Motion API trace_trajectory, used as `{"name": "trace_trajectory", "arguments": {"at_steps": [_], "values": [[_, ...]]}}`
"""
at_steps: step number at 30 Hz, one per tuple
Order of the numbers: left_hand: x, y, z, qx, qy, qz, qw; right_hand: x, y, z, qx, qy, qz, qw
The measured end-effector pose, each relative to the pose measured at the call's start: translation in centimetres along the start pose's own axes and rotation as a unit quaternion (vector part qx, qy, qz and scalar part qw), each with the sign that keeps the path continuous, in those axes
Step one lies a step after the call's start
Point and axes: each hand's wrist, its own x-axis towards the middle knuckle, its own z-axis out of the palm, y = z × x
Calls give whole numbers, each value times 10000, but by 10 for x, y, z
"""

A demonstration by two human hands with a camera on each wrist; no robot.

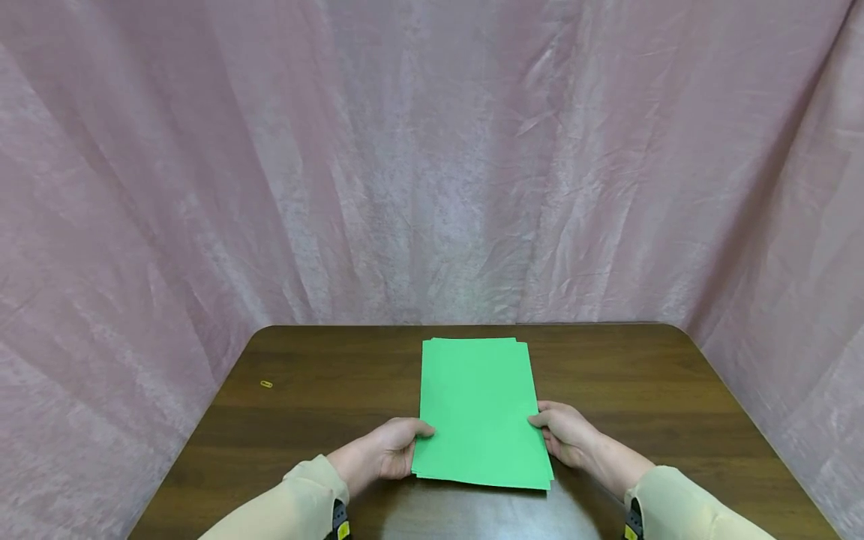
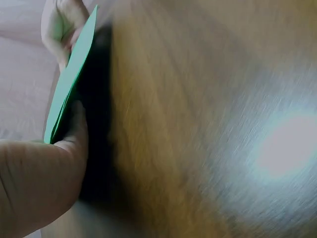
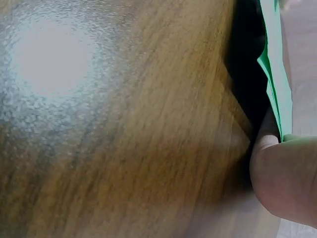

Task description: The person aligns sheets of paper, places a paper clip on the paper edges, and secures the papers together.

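The left hand (image 1: 394, 444) pinches green paper sheets (image 1: 478, 409) at left, thumb uppermost. The right hand (image 1: 568, 433) pinches the right edge.

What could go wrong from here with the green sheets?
Misalignment: the sheets are offset at the corners and may slide apart.
Drop: the left hand and right hand hold them only near the side edges, off the table, so one might slip out.

A brown wood-grain table (image 1: 607, 367) with rounded far corners bears a yellow paper clip (image 1: 266, 384) at left.
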Motion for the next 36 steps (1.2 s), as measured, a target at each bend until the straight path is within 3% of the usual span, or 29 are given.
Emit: {"name": "trace_trajectory", "arguments": {"at_steps": [7,15,23,29,36], "values": [[20,16,-11,1,473,299,9984,2,3,3,-139,253,-35,9996],[35,24,-14,608,770,449,9942,8,-4,2,-236,252,69,9994],[38,25,-12,475,818,309,9950,25,-17,-11,-127,139,53,9998],[39,29,-9,302,998,162,9944,25,-16,-6,-227,282,-16,9993],[33,32,-7,667,662,600,9938,16,-23,-1,-487,477,-262,9973]]}}
